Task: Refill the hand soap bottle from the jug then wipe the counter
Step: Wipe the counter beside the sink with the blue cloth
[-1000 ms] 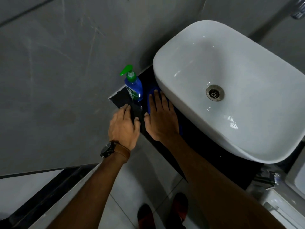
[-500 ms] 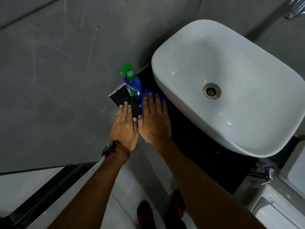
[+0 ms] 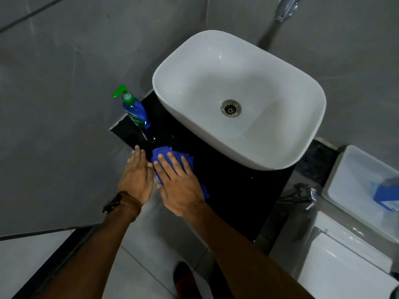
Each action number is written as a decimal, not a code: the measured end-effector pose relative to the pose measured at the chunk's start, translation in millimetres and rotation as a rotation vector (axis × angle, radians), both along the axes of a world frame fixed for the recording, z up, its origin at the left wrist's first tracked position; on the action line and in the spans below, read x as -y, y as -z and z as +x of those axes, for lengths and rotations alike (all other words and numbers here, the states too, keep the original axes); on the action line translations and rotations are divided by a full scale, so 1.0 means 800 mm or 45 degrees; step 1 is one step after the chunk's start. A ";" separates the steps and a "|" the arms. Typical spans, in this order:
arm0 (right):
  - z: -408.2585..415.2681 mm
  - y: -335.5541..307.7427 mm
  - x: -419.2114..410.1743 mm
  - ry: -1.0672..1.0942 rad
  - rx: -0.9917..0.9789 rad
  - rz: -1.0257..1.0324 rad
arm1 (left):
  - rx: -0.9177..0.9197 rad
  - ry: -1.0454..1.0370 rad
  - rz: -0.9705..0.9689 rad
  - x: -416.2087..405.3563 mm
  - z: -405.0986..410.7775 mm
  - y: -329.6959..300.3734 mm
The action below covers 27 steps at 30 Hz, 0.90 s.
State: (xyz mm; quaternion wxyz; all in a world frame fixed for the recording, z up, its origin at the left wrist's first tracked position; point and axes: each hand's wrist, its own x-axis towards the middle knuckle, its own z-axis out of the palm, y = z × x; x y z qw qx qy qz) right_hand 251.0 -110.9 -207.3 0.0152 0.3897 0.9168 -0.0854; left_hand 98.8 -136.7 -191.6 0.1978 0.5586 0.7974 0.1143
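Note:
A blue hand soap bottle [image 3: 135, 112] with a green pump stands upright at the back left corner of the black counter [image 3: 233, 190]. A blue cloth [image 3: 170, 155] lies flat on the counter in front of the bottle. My right hand [image 3: 179, 182] presses on the cloth with straight, spread fingers. My left hand [image 3: 136, 175] rests flat on the counter's left front edge, right beside the cloth, wearing a watch at the wrist. The jug is not in view.
A white basin [image 3: 237, 98] fills the counter's right part and overhangs it. A grey wall runs along the left and back. A toilet cistern [image 3: 354, 190] with a blue pack [image 3: 386, 195] on it stands at the right. A tap [image 3: 285, 7] shows at the top.
My right hand has slid the blue cloth back toward me, away from the soap bottle. My left hand drew back slightly along the counter edge.

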 end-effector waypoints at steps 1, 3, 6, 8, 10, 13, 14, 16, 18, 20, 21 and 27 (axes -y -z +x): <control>0.010 0.001 0.007 0.012 0.000 0.009 | 0.009 -0.014 -0.002 -0.002 0.001 0.000; 0.034 0.003 0.017 0.043 -0.011 -0.004 | 0.007 -0.034 -0.007 -0.006 0.003 -0.001; 0.074 0.005 0.032 0.118 -0.039 -0.047 | 0.003 -0.047 -0.004 -0.006 0.005 0.001; 0.102 0.006 0.041 0.173 -0.052 -0.087 | -0.007 -0.040 -0.004 -0.005 0.006 0.003; 0.129 0.008 0.051 0.229 -0.069 -0.102 | -0.026 -0.029 -0.004 -0.003 0.007 0.005; 0.161 0.009 0.064 0.303 -0.096 -0.085 | -0.042 -0.041 0.001 -0.003 0.010 0.007; 0.170 0.009 0.066 0.326 -0.100 -0.080 | -0.048 -0.043 0.001 -0.003 0.010 0.009; 0.186 0.008 0.071 0.383 -0.110 -0.081 | -0.054 -0.036 -0.004 -0.003 0.011 0.011; 0.200 0.005 0.075 0.457 -0.103 -0.087 | -0.054 -0.040 -0.019 -0.004 0.012 0.011; 0.214 0.004 0.080 0.547 -0.066 -0.076 | -0.047 -0.067 -0.030 -0.006 0.019 0.007; 0.222 0.004 0.083 0.605 -0.044 -0.073 | -0.053 -0.064 -0.027 -0.006 0.027 0.004; 0.266 -0.009 0.082 0.893 -0.053 -0.138 | -0.083 0.321 0.085 0.007 0.119 -0.009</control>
